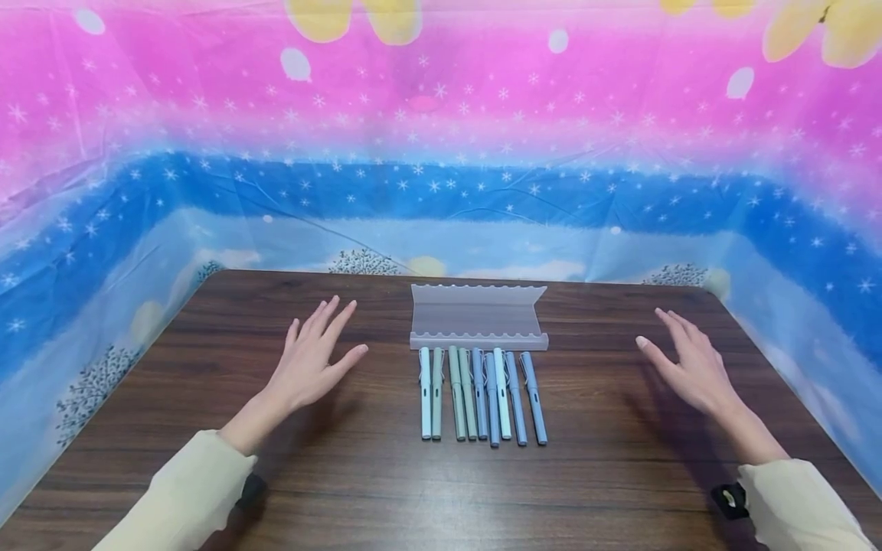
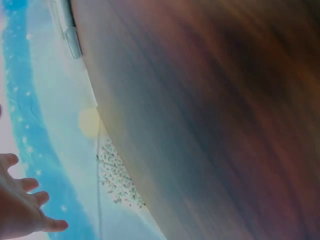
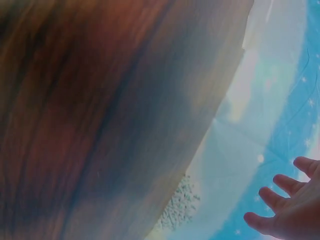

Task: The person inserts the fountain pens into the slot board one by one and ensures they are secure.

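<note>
Fingers of left hand (image 1: 306, 363) and right hand (image 1: 692, 367) spread apart, nearly straight, gripping nothing, over dark-brown wood-grain table (image 1: 386, 490). Between hands, left at nine o'clock and right at three: nine slim mint, grey-green and blue capped pens (image 1: 492, 398), lying side by side, lengthwise toward twelve. Just beyond pens, at twelve: frosted-white plastic rack with scalloped edges (image 1: 475, 315). Cream sleeves (image 1: 196, 478) at eight and four. Farthest, past rack: pink-and-blue snowflake-print cloth backdrop (image 1: 441, 191).
</note>
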Tool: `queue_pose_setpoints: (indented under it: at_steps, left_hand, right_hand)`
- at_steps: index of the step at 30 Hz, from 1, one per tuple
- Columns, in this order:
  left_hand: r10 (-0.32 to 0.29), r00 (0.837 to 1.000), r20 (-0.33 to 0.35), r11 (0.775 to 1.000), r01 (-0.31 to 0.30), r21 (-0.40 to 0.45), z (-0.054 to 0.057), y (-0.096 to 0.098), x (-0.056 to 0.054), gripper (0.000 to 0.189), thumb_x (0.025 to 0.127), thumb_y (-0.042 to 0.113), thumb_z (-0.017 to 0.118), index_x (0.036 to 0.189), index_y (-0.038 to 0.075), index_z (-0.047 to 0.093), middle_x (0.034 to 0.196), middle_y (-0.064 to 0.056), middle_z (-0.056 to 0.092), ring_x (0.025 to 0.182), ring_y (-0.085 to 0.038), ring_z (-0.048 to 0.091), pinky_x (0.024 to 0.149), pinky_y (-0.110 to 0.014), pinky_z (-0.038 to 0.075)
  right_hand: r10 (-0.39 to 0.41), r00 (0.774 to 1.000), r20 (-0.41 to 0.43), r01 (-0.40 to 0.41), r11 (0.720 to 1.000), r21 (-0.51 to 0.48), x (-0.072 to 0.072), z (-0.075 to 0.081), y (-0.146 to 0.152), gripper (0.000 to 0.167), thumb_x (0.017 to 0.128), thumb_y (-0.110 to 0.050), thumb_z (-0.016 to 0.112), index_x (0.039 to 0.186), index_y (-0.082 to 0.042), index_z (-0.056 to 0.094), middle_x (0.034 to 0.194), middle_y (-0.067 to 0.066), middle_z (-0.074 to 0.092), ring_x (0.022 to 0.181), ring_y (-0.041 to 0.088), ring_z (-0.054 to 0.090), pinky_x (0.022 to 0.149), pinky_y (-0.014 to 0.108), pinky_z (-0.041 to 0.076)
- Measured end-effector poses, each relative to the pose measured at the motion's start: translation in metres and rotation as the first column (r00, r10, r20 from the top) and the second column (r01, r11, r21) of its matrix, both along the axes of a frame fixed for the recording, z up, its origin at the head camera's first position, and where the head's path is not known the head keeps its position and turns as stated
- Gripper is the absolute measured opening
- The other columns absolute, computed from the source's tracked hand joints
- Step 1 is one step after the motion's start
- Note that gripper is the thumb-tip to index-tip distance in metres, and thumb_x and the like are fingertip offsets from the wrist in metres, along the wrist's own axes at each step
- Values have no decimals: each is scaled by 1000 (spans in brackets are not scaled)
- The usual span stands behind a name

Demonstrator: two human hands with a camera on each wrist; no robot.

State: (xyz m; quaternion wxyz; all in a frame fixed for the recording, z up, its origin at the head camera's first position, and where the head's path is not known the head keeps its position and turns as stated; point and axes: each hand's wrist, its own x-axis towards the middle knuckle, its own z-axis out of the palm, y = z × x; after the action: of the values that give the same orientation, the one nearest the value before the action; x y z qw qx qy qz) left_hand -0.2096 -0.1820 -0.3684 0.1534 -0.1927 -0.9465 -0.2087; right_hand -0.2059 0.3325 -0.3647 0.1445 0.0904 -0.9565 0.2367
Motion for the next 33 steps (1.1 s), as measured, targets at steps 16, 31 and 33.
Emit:
queue_pose_setpoints:
  at_steps: [16,31,33]
  left_hand:
    - [-81,986,146,907,12,422,4,16,-9,49,90,31,50,132,9,38,132,-15,36,123,-31,28,95,-51,24]
    - [-121,966,230,798,-44,602,0,33,-22,33,90,20,52,119,5,49,119,-17,51,111,-29,44,89,-45,35]
    - [-115,965,237,807,-48,589,-2,36,-23,34,90,20,52,120,5,49,119,-17,51,112,-28,44,90,-45,34]
  right_hand:
    - [68,981,183,-22,969,-245,-4,-6,-22,63,91,-45,38,137,-4,25,130,26,33,118,42,29,87,58,26]
    - [175,943,285,-40,905,-424,-16,-16,-41,56,91,-39,43,129,2,37,117,24,48,100,35,51,73,43,45]
    - [177,936,305,-32,904,-426,-18,-18,-43,55,91,-39,45,127,2,39,115,23,51,96,32,53,71,41,46]
